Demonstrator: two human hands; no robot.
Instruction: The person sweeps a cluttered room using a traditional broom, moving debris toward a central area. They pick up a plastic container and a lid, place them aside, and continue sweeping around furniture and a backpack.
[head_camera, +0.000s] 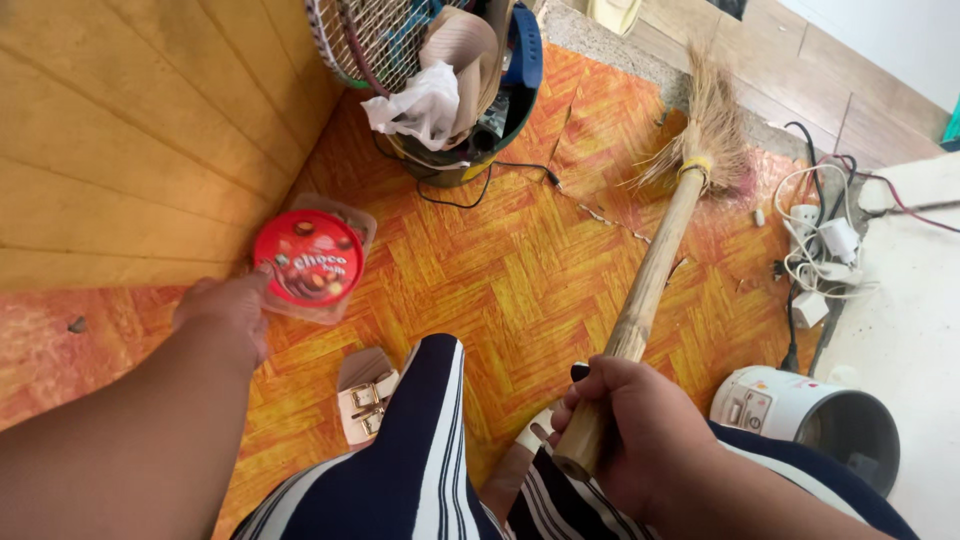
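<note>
Gripping the bamboo handle of a grass broom (655, 265), the right hand (628, 432) has its fingers wrapped tight around the lower end of the stick, thumb side up. The broom slants away across the orange herringbone floor mat (500, 280), with its straw head resting near the mat's far edge, just beside a tangle of white chargers and cables (820, 250). The left hand (228, 312) reaches out low, fingers loosely together, and its fingertips touch the near rim of a round plastic container with a red lid (310, 258). That container sits on the mat against the foot of a yellow wooden wall (130, 140). Beyond it stands a dark bucket (480, 150) stuffed with a white plastic bag, paper and racket heads. A tan sandal with buckles (365, 395) lies on the mat beside the person's knee, which is covered in navy cloth with white stripes. A white electric cooker (800, 410) lies tipped on its side at the right, near the right forearm
</note>
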